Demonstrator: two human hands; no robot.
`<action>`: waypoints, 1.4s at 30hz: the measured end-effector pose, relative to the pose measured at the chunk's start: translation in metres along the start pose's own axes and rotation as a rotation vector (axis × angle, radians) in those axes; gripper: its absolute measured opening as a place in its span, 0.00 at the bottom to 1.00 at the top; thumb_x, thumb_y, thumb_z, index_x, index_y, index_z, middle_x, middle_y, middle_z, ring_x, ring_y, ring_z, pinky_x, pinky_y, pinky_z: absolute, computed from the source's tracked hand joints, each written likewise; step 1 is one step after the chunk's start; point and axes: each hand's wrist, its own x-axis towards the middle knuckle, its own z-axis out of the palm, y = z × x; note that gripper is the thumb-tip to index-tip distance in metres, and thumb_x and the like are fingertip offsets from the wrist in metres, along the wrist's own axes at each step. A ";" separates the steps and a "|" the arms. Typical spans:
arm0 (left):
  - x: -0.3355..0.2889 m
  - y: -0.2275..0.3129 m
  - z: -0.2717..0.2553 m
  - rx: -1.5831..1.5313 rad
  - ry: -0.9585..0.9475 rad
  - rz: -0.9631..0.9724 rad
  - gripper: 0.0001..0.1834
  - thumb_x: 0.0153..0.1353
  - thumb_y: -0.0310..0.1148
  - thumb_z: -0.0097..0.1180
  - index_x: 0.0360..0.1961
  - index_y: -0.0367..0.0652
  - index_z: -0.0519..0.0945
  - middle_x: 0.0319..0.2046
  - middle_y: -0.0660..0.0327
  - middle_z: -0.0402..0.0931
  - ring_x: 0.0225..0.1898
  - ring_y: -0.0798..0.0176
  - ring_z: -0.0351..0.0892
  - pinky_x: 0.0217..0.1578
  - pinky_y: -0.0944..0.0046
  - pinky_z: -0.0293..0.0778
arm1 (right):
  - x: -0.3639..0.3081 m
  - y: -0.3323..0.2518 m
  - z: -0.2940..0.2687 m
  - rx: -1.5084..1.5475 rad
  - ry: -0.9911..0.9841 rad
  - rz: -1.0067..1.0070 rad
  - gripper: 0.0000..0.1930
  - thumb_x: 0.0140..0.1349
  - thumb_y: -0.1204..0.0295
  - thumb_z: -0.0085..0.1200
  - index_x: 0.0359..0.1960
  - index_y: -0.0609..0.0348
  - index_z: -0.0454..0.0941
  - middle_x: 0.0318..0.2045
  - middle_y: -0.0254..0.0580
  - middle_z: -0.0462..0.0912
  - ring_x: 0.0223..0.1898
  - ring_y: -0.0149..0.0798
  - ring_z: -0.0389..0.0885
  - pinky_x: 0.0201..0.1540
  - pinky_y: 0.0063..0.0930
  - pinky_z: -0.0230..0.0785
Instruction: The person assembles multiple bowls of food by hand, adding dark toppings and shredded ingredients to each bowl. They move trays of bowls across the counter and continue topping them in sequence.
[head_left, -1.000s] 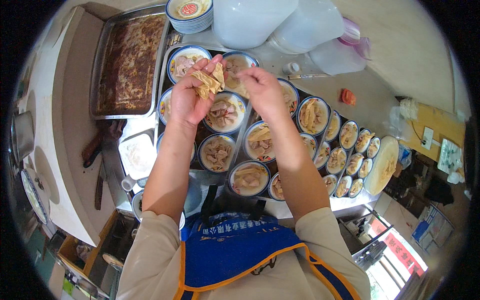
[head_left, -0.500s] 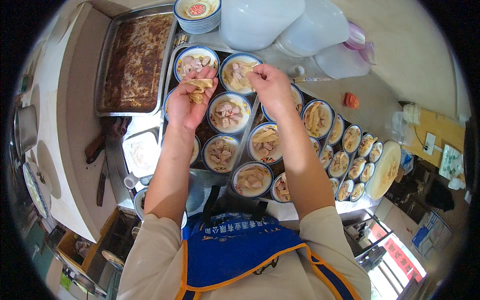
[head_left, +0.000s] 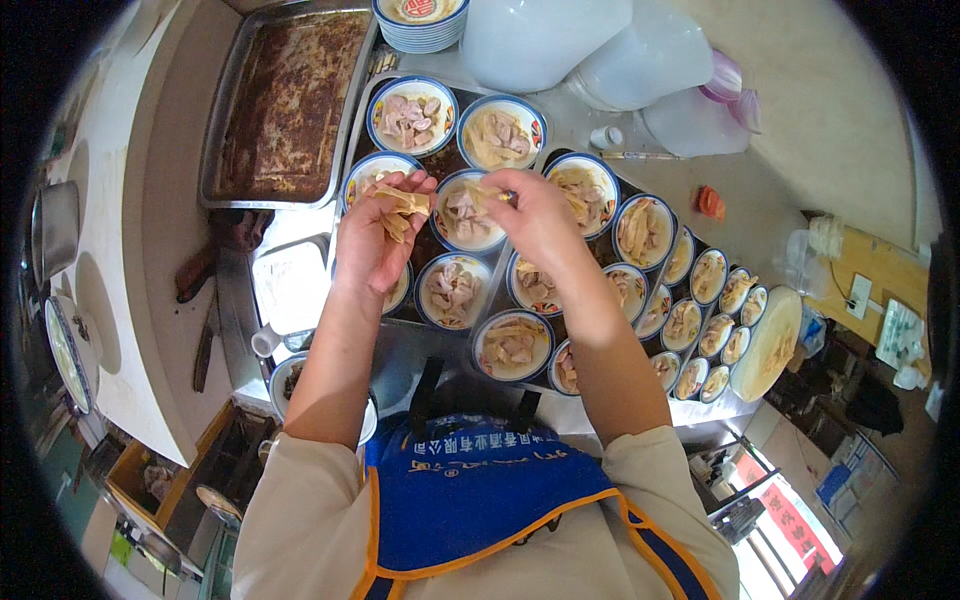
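Observation:
Soft yellowish strips, resembling tofu skin, lie in my left hand, which is palm up with its fingers curled around them. My right hand pinches a small piece of the same food just above a blue-rimmed bowl of pale meat pieces. The fingers partly cover that bowl. Just beyond it, another bowl has yellowish strips beside its meat. The far-left bowl shows only meat pieces. Similar bowls stand in rows on dark trays, some beneath my forearms.
A browned metal tray lies at the far left, beside a stack of bowls. Large translucent tubs stand at the back. A white container and a knife are on the left, a round board on the right.
My right hand has moved nearer, from the far bowl to the bowl in front of it. The far bowl's strips now lie at its left side. The view has shifted slightly.

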 end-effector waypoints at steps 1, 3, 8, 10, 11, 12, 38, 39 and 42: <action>-0.004 -0.001 -0.001 0.003 -0.001 -0.013 0.15 0.63 0.19 0.36 0.50 0.32 0.69 0.54 0.41 0.74 0.59 0.42 0.75 0.60 0.47 0.75 | -0.007 -0.002 0.003 -0.056 0.058 -0.037 0.14 0.62 0.70 0.62 0.49 0.57 0.82 0.41 0.46 0.84 0.38 0.35 0.81 0.44 0.29 0.74; -0.011 -0.002 -0.002 0.017 0.004 -0.040 0.17 0.63 0.19 0.36 0.52 0.32 0.70 0.54 0.42 0.74 0.59 0.43 0.75 0.60 0.48 0.74 | -0.018 -0.007 0.008 -0.181 0.180 -0.104 0.16 0.61 0.70 0.62 0.51 0.56 0.81 0.43 0.48 0.83 0.39 0.37 0.82 0.44 0.31 0.75; -0.035 -0.013 0.002 0.045 -0.055 -0.147 0.21 0.62 0.19 0.36 0.56 0.30 0.69 0.57 0.42 0.73 0.60 0.46 0.74 0.61 0.52 0.73 | -0.048 -0.029 0.042 0.297 -0.011 0.056 0.18 0.60 0.69 0.64 0.51 0.60 0.79 0.43 0.46 0.83 0.38 0.37 0.83 0.43 0.30 0.76; -0.041 -0.021 0.002 0.074 -0.090 -0.163 0.23 0.61 0.17 0.38 0.59 0.30 0.68 0.59 0.42 0.72 0.60 0.48 0.74 0.61 0.53 0.72 | -0.055 -0.034 0.055 0.362 -0.009 0.074 0.14 0.61 0.71 0.63 0.47 0.62 0.80 0.39 0.44 0.84 0.36 0.36 0.82 0.42 0.29 0.75; -0.043 -0.023 0.001 0.090 -0.096 -0.169 0.24 0.61 0.17 0.38 0.59 0.30 0.68 0.59 0.42 0.72 0.60 0.48 0.74 0.61 0.53 0.72 | -0.057 -0.032 0.056 0.365 0.016 0.097 0.13 0.61 0.72 0.62 0.46 0.62 0.80 0.37 0.43 0.84 0.35 0.35 0.82 0.42 0.29 0.75; -0.045 -0.024 0.000 0.099 -0.104 -0.179 0.24 0.61 0.16 0.38 0.60 0.30 0.68 0.59 0.42 0.72 0.60 0.47 0.74 0.61 0.53 0.72 | -0.058 -0.030 0.057 0.364 0.018 0.153 0.11 0.62 0.72 0.61 0.44 0.62 0.80 0.34 0.42 0.84 0.34 0.34 0.82 0.41 0.28 0.75; -0.023 0.003 -0.017 0.282 -0.020 -0.081 0.16 0.67 0.19 0.37 0.55 0.33 0.69 0.54 0.44 0.76 0.58 0.46 0.77 0.60 0.48 0.75 | -0.053 -0.034 0.050 0.259 0.113 0.056 0.15 0.61 0.71 0.62 0.49 0.60 0.79 0.39 0.47 0.82 0.36 0.42 0.82 0.41 0.33 0.75; -0.015 0.005 -0.015 0.306 0.029 -0.053 0.14 0.69 0.19 0.40 0.54 0.34 0.69 0.53 0.46 0.77 0.55 0.49 0.80 0.54 0.52 0.80 | -0.054 -0.035 0.051 0.305 0.099 0.072 0.15 0.61 0.72 0.62 0.49 0.60 0.79 0.39 0.49 0.82 0.39 0.47 0.82 0.43 0.36 0.74; 0.014 0.018 -0.004 0.567 -0.004 0.079 0.12 0.70 0.21 0.44 0.53 0.34 0.70 0.51 0.48 0.77 0.50 0.53 0.82 0.47 0.58 0.83 | -0.061 -0.036 0.053 0.395 0.081 0.104 0.13 0.61 0.72 0.61 0.47 0.61 0.79 0.40 0.51 0.82 0.41 0.49 0.82 0.45 0.38 0.74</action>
